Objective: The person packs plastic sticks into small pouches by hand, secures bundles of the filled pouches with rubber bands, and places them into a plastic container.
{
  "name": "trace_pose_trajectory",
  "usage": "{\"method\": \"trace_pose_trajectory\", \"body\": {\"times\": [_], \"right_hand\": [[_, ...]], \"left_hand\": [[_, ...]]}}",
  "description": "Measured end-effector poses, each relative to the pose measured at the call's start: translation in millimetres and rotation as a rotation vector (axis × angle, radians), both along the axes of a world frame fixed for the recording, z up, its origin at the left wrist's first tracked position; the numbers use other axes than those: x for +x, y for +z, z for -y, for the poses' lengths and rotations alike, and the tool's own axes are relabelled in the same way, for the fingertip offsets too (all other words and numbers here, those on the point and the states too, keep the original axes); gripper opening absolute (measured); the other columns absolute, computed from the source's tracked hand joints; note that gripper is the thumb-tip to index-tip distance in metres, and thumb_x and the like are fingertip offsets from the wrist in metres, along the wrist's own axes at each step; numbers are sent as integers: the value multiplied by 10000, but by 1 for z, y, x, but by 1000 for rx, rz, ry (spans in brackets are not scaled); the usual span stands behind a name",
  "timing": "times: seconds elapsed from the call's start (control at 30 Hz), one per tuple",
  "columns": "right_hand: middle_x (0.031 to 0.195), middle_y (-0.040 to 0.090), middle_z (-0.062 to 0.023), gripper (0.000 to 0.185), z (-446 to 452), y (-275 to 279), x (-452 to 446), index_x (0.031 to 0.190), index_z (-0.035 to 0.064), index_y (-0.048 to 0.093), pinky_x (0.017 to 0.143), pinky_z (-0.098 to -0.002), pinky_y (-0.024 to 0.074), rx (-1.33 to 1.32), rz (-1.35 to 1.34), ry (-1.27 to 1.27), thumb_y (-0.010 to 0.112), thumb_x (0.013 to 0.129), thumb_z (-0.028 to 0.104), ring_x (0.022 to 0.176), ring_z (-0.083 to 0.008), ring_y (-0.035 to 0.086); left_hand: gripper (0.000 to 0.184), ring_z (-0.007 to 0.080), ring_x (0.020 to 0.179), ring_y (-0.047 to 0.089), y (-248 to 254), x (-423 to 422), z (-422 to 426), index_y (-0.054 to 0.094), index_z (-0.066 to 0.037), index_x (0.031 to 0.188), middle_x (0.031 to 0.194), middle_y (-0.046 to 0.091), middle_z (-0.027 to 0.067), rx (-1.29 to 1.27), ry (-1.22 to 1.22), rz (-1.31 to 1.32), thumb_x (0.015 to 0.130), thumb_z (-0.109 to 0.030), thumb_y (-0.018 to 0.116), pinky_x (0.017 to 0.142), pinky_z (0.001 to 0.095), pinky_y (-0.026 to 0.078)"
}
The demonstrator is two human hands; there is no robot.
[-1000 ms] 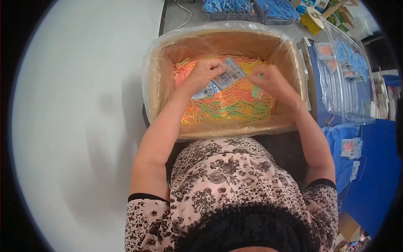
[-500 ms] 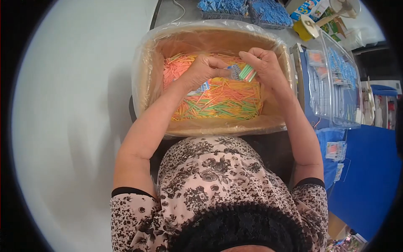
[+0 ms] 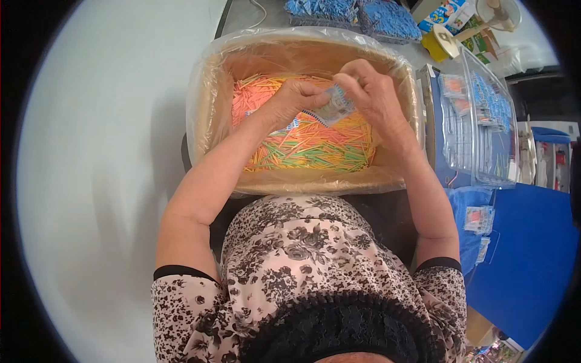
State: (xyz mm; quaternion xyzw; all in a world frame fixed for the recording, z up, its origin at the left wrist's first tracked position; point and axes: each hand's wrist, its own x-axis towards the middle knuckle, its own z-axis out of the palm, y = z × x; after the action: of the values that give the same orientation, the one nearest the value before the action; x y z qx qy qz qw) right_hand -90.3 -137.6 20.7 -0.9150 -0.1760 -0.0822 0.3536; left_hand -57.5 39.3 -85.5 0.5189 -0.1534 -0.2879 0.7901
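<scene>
A small clear plastic packet (image 3: pixel 331 112) with blue-and-white print is stretched between both hands, above a box (image 3: pixel 311 181) lined with clear film. My left hand (image 3: pixel 293 101) pinches its left edge between thumb and fingers. My right hand (image 3: pixel 374 95) is closed at its upper right end, knuckles up, and its fingertips are partly hidden. Pale shapes show dimly inside the packet. Below lie many thin coloured sticks (image 3: pixel 315 148) in pink, orange, yellow and green. Another printed packet (image 3: pixel 293 125) rests on them beside my left wrist.
Right of the box stands a clear plastic bin (image 3: pixel 475 121) holding blue-printed packets. Filled packets (image 3: pixel 479 219) lie by a blue panel (image 3: pixel 526 242). Bundles of blue packaging (image 3: pixel 387 21) sit behind, near a yellow tape dispenser (image 3: pixel 440 43). A pale wall or surface (image 3: pixel 103 151) is at left.
The green and pink sticks held in my right hand are no longer visible. My right hand has come over to the packet, which now hangs lower and turned between both hands.
</scene>
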Motion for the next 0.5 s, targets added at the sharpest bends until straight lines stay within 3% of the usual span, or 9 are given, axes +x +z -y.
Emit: {"method": "trace_pose_trajectory", "body": {"times": [0.2,0.3,0.4,0.43,0.5], "right_hand": [[787,625,-94,239,4,-6,-13,1020,13,597,646,-279,470,120,-75,-133,627,867,195,698,-152,575],[818,644,-82,220,0,-29,-20,1015,9,623,651,-269,472,-80,244,27,652,849,151,717,-138,584],[845,658,-56,187,15,-38,-22,986,-3,646,651,-254,472,45,261,25,665,831,100,755,-108,586],[845,658,-56,187,37,-27,-35,986,-3,646,651,-254,472,12,261,-41,665,831,100,755,-108,586],[852,665,-45,164,72,4,-70,959,-11,658,651,-255,478,184,114,-208,669,822,80,758,-103,597]], "left_hand": [[329,119,823,620,-3,1,0,668,18,1016,910,676,60,-84,-10,-29,851,-267,681,775,288,509],[343,131,824,624,-7,4,-1,663,21,1018,931,670,72,0,-37,17,872,-289,650,788,301,512],[358,148,815,624,8,-2,-5,666,21,996,934,663,80,169,-20,103,889,-317,622,784,309,509],[350,152,806,625,9,-2,-8,666,20,994,932,662,78,237,1,141,891,-311,620,779,307,507],[295,139,796,625,17,-2,-12,681,7,958,890,672,52,422,47,234,874,-271,631,754,286,495]]}}
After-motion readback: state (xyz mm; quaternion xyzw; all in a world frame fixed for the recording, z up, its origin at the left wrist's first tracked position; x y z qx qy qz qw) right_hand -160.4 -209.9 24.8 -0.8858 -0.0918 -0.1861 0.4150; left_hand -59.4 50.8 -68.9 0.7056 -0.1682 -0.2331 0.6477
